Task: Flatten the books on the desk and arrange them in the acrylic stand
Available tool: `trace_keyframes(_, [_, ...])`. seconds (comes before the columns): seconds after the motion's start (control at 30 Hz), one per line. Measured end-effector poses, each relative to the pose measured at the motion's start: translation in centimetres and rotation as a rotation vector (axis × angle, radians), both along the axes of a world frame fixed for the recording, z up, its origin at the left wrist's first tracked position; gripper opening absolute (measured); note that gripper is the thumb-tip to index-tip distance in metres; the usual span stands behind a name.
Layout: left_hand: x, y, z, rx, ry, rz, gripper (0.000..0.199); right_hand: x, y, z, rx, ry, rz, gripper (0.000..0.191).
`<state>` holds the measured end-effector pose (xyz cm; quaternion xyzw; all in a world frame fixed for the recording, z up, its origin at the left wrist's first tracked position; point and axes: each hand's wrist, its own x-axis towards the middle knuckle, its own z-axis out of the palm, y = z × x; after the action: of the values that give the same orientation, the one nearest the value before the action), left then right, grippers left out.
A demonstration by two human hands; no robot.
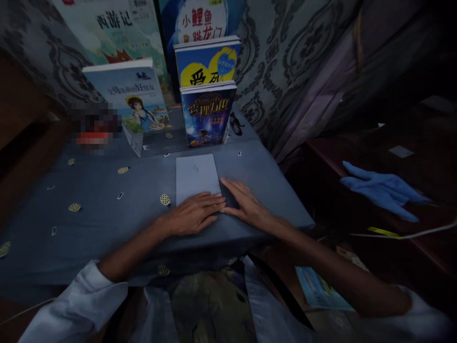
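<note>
A pale, thin booklet (196,174) lies flat on the blue-grey tablecloth (143,190) near the table's front edge. My left hand (196,213) rests flat over its lower part, fingers stretched to the right. At the booklet's right edge is my right hand (246,202), thumb apart from its other fingers, which point away from me. Its thumb tip meets the fingertips of my left hand. Small dark marks show near the top of the booklet's face. The lower edge is hidden under my left hand.
Behind the booklet stand a dark blue book (209,116), a yellow-and-blue book (209,64) and a light blue book (137,97) on a clear stand (137,142). Dark glasses (236,124) lie beside them. Blue gloves (385,188) rest on a dark surface at right.
</note>
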<state>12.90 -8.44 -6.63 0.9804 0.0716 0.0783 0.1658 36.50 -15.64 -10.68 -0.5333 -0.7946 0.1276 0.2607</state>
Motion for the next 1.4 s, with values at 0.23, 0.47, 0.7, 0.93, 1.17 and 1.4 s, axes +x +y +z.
trace_keyframes(0.23, [-0.7,0.1,0.2,-0.076,0.013,0.055,0.046,-0.2,0.2,0.7,0.008,-0.05,0.08,0.063])
trace_keyframes(0.47, [-3.7,8.1,-1.1,-0.02,-0.005,0.343,0.049,-0.2,0.4,1.4,0.006,-0.099,0.087,0.053])
trace_keyframes(0.7, [-5.0,13.1,-2.0,0.024,-0.077,0.482,0.054,-0.2,0.4,1.2,0.025,-0.114,0.073,0.056])
trace_keyframes(0.93, [-6.9,8.8,-2.0,0.017,-0.168,0.392,0.045,-0.2,0.3,1.2,0.004,-0.11,0.068,0.056])
trace_keyframes(1.17, [-9.7,0.8,-1.4,0.025,-0.23,0.37,0.037,-0.2,0.4,0.8,0.0,-0.118,0.066,0.053])
trace_keyframes(1.4, [-10.6,-2.6,-1.0,0.058,-0.273,0.343,0.036,-0.4,0.3,1.2,-0.028,-0.118,0.068,0.052])
